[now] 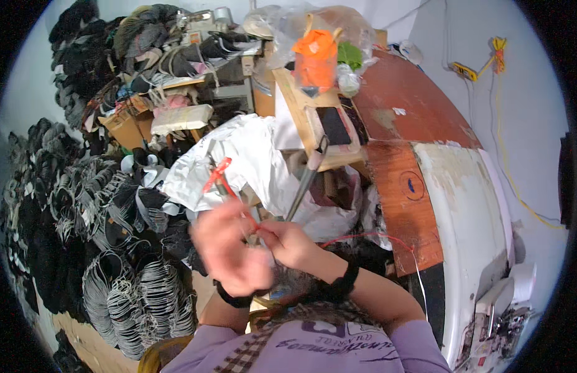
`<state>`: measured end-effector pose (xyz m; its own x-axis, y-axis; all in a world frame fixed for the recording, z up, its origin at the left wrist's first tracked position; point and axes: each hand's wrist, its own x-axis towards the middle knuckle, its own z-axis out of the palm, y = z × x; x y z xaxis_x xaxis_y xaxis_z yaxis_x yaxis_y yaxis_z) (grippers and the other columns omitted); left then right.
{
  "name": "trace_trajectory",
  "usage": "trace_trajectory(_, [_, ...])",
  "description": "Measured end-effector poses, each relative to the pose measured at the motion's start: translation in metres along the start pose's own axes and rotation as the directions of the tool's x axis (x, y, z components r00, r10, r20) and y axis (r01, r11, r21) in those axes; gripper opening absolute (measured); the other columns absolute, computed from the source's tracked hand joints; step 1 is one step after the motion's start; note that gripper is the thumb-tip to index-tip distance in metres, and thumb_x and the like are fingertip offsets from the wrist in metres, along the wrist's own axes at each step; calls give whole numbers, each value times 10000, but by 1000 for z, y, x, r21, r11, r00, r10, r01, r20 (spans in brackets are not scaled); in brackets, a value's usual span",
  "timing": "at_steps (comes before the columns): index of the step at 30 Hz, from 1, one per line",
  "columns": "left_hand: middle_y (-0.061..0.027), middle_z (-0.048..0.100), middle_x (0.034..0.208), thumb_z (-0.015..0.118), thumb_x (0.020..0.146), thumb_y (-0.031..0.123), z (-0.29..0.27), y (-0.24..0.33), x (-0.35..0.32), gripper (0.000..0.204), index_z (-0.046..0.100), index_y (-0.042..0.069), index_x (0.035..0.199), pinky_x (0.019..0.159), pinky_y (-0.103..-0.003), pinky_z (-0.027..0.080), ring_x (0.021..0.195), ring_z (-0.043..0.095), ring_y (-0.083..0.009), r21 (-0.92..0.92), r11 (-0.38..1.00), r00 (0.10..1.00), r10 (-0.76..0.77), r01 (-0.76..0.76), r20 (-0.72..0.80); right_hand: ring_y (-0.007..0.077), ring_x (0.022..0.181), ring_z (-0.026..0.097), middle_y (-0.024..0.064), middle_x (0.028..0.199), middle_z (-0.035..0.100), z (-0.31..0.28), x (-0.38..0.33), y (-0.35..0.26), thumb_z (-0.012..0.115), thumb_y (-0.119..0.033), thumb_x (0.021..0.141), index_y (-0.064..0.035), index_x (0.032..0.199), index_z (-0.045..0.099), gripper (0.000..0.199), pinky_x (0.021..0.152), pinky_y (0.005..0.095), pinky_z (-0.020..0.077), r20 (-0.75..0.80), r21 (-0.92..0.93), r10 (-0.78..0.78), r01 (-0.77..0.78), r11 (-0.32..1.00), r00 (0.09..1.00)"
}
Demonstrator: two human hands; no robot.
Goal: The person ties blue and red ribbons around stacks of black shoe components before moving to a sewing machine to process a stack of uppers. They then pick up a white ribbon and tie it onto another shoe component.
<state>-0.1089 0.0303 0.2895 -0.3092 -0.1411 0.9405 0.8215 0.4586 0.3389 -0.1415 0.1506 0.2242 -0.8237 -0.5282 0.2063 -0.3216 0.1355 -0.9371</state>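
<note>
At three o'clock from my hands runs the bench [469,205], its white top worn and patched with brown board. From nine to seven o'clock lie heaps of dark bundled pieces [124,273] with pale edging. At twelve o'clock sits a crumpled white plastic bag [257,155]. My left hand [229,252] is blurred at the middle of the view, fingers curled, seemingly pinching the red thread [221,177] that loops up toward eleven o'clock. My right hand [291,242] is just beside it, closed around a slim metal tool [307,177] pointing to one o'clock. More red thread trails toward three o'clock.
</note>
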Motion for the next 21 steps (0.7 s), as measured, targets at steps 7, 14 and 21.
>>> trace_trajectory(7, [-130, 625, 897, 655, 741, 263, 51, -51, -101, 381, 559, 23, 1020, 759, -413, 408, 841, 587, -310, 398, 883, 678, -451, 248, 580, 80, 738, 515, 17, 866, 569, -103, -33, 0, 605, -83, 779, -12, 1019, 591, 250, 607, 207, 418, -53, 68, 479, -476, 877, 876])
trace_trajectory(14, [-158, 638, 859, 601, 772, 337, 43, -87, -200, 317, 580, 44, 889, 776, -451, 416, 833, 607, -293, 690, 716, 386, -668, 104, 636, 23, 519, 383, -15, 807, 553, -233, -95, -68, 543, -93, 847, -1, 951, 586, 145, 433, 159, 263, -527, 428, 332, -93, 899, 782])
trace_trajectory(21, [-169, 655, 914, 531, 811, 333, -15, -97, -280, 298, 656, 86, 921, 738, -432, 476, 869, 635, -317, 928, 370, -259, -893, 40, 367, 29, 521, 343, 10, 830, 534, -310, -138, -108, 523, -118, 884, 4, 1119, 513, 265, 466, 160, 287, -743, 274, 67, 211, 938, 666])
